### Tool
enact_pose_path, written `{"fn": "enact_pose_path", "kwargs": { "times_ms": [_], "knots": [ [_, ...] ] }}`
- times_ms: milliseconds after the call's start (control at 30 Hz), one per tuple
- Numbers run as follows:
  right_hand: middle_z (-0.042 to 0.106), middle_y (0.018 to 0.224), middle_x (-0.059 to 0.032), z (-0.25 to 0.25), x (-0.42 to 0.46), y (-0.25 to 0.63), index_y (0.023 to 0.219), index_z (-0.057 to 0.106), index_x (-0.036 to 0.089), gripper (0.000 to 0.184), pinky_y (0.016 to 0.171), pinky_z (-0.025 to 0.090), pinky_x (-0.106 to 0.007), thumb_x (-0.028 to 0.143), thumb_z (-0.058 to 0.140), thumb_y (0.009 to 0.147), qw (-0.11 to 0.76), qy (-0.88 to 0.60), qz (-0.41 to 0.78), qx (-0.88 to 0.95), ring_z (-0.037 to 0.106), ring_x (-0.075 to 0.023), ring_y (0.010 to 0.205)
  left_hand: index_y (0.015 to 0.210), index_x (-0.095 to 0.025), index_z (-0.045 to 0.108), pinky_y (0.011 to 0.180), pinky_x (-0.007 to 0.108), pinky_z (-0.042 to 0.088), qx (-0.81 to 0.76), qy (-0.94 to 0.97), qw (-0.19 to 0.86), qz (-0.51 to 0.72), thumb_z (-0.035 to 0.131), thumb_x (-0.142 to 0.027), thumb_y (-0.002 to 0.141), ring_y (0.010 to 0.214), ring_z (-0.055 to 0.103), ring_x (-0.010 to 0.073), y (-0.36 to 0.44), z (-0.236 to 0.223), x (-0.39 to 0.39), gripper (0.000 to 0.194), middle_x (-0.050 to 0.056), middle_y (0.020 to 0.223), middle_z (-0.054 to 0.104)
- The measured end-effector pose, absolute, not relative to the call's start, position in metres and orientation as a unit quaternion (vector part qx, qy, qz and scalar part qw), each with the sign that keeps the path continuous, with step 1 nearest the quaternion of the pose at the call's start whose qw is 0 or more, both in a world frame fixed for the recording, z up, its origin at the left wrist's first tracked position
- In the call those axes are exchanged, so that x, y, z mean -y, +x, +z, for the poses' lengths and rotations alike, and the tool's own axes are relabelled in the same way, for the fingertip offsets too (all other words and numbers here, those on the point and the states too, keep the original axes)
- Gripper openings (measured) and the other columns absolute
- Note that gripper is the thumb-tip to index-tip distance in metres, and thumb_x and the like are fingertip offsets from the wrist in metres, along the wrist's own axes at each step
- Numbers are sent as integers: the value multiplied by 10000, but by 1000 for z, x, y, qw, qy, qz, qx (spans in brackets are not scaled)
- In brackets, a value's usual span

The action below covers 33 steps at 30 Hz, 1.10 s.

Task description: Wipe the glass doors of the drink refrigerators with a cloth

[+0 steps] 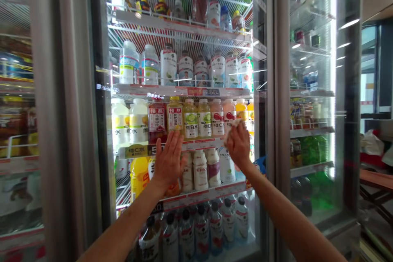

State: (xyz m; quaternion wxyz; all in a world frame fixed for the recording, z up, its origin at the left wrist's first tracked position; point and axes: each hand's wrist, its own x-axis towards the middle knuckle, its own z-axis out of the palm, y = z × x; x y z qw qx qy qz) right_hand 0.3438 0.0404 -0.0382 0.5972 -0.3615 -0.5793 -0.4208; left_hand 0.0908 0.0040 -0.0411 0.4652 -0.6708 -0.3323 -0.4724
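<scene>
My left hand [169, 159] is raised with its fingers stretched out, at the glass door [258, 221] of a drinks fridge. In my right hand [239, 144] a pale, crumpled cloth [229, 134] is bunched up, held near the glass at about the same height. Most of the cloth is hidden by the fingers. Behind the glass, a red-labelled yellow drink bottle [175, 115] shows just above my left fingertips. Several white yogurt drink bottles [200, 170] stand on the shelf between my forearms.
Metal door frames [278, 110] run upright on both sides. Wire shelves inside carry rows of bottles, with black-capped bottles [202, 229] at the bottom. To the right is another glass-doored fridge [311, 133]; a brown table [376, 178] stands beyond it.
</scene>
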Motion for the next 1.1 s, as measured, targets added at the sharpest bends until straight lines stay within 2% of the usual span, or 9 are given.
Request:
{"fn": "enact_pose_path", "kwargs": {
  "times_ms": [100, 267, 433, 600, 633, 767, 833, 967, 1100],
  "knots": [
    [266, 1473, -104, -16, -41, 320, 1379, 338, 193, 504, 1069, 256, -562, 221, 355, 876, 670, -392, -383, 501, 176, -278, 1377, 1425, -184, 150, 1116, 487, 95, 352, -648, 470, -485, 482, -302, 835, 1345, 262, 236, 74, -32, -2, 687, 142, 1417, 346],
    [393, 1415, -38, -21, -34, 287, 1370, 344, 269, 528, 1094, 264, -474, 221, 423, 851, 502, -277, -433, 696, 223, -216, 1368, 1430, -201, 107, 1113, 488, 106, 352, -649, 479, -474, 490, -303, 838, 1347, 254, 238, 54, -38, 2, 713, 126, 1436, 313],
    [289, 1464, -107, -9, -36, 291, 1353, 384, 180, 486, 1082, 235, -538, 210, 364, 868, 664, -368, -394, 518, 170, -263, 1380, 1432, -194, 86, 1104, 506, 117, 370, -641, 482, -470, 473, -311, 845, 1350, 250, 244, 41, -46, 7, 713, 137, 1442, 297],
    [444, 1378, -51, -24, -26, 269, 1333, 404, 234, 482, 1095, 269, -450, 223, 430, 852, 470, -236, -461, 715, 224, -207, 1367, 1431, -191, 97, 1099, 505, 136, 390, -630, 474, -476, 480, -308, 842, 1353, 242, 250, 28, -48, 11, 713, 146, 1441, 299],
    [447, 1375, -51, -23, -26, 269, 1333, 403, 238, 479, 1094, 270, -451, 225, 426, 855, 474, -236, -463, 711, 241, -204, 1361, 1431, -191, 106, 1099, 507, 134, 395, -627, 472, -478, 483, -310, 841, 1353, 239, 253, 23, -48, 12, 710, 147, 1440, 300],
    [324, 1448, -96, -7, -30, 265, 1364, 359, 208, 491, 1078, 241, -543, 214, 365, 873, 644, -349, -401, 550, 196, -261, 1373, 1429, -202, 122, 1103, 516, 108, 418, -610, 465, -487, 475, -313, 844, 1360, 214, 261, 4, -48, 15, 693, 137, 1457, 265],
    [312, 1456, -87, -10, -29, 249, 1386, 322, 212, 520, 1088, 226, -534, 213, 376, 869, 628, -335, -400, 578, 166, -261, 1381, 1429, -203, 127, 1108, 509, 103, 427, -609, 462, -483, 465, -308, 849, 1361, 212, 257, -1, -50, 16, 680, 134, 1459, 261],
    [379, 1426, -30, -17, -22, 218, 1401, 281, 265, 563, 1115, 227, -424, 224, 420, 857, 470, -205, -456, 727, 206, -193, 1373, 1426, -201, 148, 1117, 488, 95, 425, -622, 460, -470, 450, -307, 857, 1358, 225, 243, -6, -54, 19, 653, 131, 1451, 282],
    [357, 1433, -60, 3, -22, 210, 1398, 289, 245, 528, 1086, 232, -516, 213, 367, 877, 592, -302, -414, 622, 182, -241, 1379, 1421, -202, 166, 1117, 493, 81, 432, -620, 451, -475, 437, -316, 862, 1359, 223, 242, -15, -58, 21, 632, 126, 1454, 280]
  ]
}}
